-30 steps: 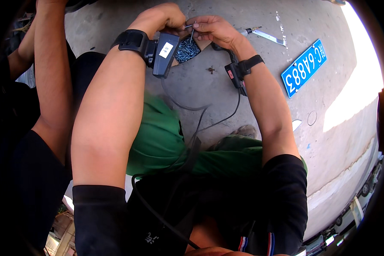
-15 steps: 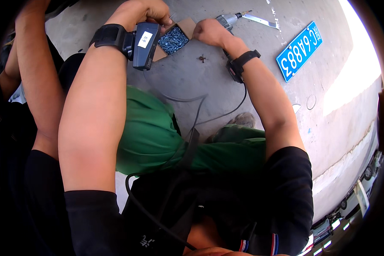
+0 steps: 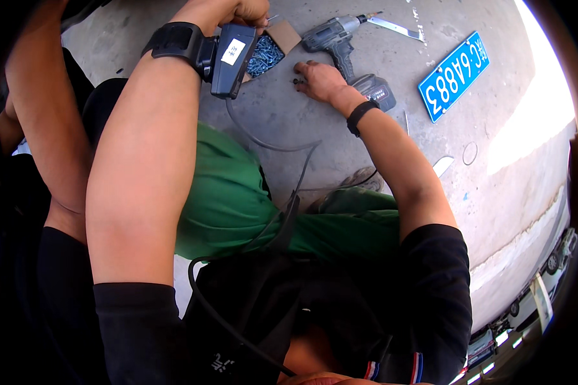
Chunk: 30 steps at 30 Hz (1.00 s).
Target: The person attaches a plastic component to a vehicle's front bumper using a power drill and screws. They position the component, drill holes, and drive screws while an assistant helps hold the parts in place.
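Observation:
At the top, my left hand (image 3: 253,9) is curled closed beside an open cardboard box (image 3: 284,36) of bluish metal screws (image 3: 263,58). A thin sliver sticks out near its fingertips; what the fingers hold is too small to make out. My right hand (image 3: 322,81) is low over the floor, right of the box, its fingertips closing round a small dark screw (image 3: 298,81). Just beyond that hand lies a grey cordless driver (image 3: 334,38) on its side, its battery (image 3: 375,92) beside my wrist and a bit in its nose.
A flat metal strip (image 3: 395,29) lies by the driver's tip. Farther right is a blue licence plate (image 3: 455,77). Another person's bare arm (image 3: 48,128) is close on my left. A black cable (image 3: 270,149) loops over the floor by my green trousers (image 3: 228,192).
My right hand has moved from beside the driver down toward me, to the small dark screw on the floor, uncovering the driver's body and battery. My left hand has shifted slightly up and right.

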Each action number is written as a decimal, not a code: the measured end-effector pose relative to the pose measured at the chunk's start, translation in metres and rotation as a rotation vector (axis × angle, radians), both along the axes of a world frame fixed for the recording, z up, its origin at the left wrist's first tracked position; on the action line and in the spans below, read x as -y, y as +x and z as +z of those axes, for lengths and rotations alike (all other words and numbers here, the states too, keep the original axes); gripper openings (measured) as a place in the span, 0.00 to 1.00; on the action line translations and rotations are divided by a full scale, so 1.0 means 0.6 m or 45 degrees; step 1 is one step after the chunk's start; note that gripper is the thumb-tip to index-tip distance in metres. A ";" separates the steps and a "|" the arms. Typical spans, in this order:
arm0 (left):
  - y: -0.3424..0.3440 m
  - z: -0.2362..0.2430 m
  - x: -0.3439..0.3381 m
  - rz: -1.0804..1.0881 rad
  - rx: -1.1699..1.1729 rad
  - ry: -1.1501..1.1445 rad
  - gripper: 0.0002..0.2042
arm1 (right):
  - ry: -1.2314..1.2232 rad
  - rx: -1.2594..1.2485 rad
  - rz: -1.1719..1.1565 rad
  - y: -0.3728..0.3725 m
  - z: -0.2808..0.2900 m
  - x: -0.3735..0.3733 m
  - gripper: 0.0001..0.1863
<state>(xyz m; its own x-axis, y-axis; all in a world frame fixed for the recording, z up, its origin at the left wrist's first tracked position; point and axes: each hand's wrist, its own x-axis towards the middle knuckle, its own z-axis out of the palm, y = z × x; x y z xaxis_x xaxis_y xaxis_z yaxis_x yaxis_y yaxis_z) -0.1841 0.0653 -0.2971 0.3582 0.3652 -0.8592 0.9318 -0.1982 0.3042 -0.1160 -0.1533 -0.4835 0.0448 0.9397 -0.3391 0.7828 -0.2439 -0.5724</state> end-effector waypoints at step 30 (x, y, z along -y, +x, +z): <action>0.025 0.000 0.039 -0.205 -0.006 0.235 0.11 | -0.045 0.083 0.011 -0.001 0.020 -0.049 0.14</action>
<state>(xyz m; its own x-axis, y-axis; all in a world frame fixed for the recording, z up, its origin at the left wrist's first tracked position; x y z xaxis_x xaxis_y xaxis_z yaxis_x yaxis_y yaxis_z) -0.1688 0.0417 -0.2971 0.4207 0.4546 -0.7851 0.8850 -0.3961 0.2448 -0.1167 -0.1238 -0.4714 0.0597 0.9276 -0.3687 0.8206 -0.2559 -0.5110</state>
